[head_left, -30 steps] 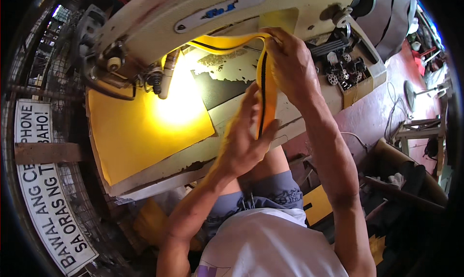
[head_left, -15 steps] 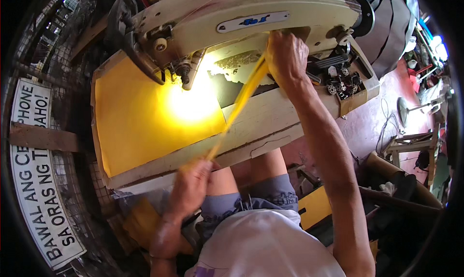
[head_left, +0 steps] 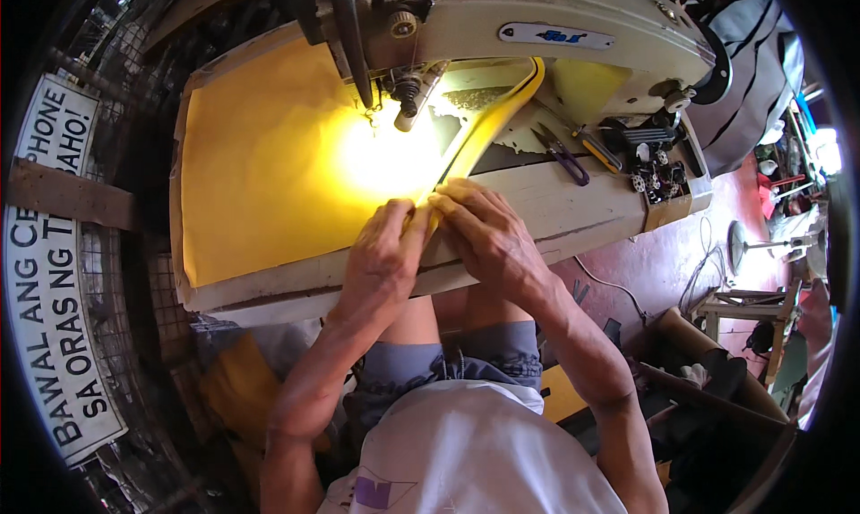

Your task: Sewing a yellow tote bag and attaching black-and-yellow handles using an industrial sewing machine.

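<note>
A long yellow strip (head_left: pixel 493 124) with a dark line along one side curves from under the sewing machine's arm (head_left: pixel 466 30) toward me. Its near end is pinched by my left hand (head_left: pixel 387 245), closed at the edge of a large yellow sheet (head_left: pixel 269 164). Close beside it, almost touching, my right hand (head_left: pixel 491 236) is closed on the same strip. The sheet lies flat on the machine table (head_left: pixel 555 205), its right part brightly lit below the needle area (head_left: pixel 403 88). My fingertips partly hide the strip's end.
Right of the strip lie scissors (head_left: pixel 566 160) with purple handles and a yellow-and-black handled tool (head_left: pixel 598 149). A tray (head_left: pixel 672 209) holds several metal bobbins. Wire mesh and a white sign (head_left: pixel 67 335) stand at left. A fan (head_left: pixel 739 245) is farther right.
My left hand has risen from near my lap to the table edge. My right hand has come down from the machine's arm to meet it. The strip now curves under the arm.
</note>
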{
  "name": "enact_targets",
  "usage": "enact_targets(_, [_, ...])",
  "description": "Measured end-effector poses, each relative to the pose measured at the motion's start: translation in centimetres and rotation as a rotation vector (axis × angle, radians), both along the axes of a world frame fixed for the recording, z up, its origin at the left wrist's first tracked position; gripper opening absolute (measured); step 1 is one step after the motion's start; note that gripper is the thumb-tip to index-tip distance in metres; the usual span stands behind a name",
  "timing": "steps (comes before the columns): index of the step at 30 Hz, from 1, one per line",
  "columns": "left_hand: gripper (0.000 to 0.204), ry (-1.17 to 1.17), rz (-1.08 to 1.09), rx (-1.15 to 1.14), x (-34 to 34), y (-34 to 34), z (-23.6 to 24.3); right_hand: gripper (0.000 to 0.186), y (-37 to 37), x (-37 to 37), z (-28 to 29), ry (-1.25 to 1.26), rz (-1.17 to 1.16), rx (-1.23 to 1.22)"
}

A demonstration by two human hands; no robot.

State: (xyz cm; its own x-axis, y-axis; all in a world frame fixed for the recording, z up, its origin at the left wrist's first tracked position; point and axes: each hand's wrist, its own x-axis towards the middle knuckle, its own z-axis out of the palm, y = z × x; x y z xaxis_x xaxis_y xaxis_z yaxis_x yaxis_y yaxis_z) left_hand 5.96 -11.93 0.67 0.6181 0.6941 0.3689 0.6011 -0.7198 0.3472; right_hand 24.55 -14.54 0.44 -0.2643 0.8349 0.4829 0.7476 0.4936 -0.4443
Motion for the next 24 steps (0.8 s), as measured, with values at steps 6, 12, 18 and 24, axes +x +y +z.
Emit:
enact_targets(6, [0.03,-0.167,-0.135,-0.097,-1.4,2.6,0.2,0.024,2.0,1.6,-2.1,0.082,-0.059,0.001])
enact_targets(12, [0.029,-0.156,-0.181,-0.078,-2.6,3.3,-0.3,0.028,1.6,1.2,-2.2,0.058,-0.12,0.072])
enact_targets(18, [0.025,-0.132,-0.174,-0.086,-2.7,3.1,-0.2,0.027,-1.4,0.1,-1.1,0.127,-0.011,0.033])
enact_targets(24, [0.027,-0.033,-0.228,-0.062,-2.6,3.4,0.5,0.025,-3.3,-3.0,-2.4,0.213,-0.106,0.024])
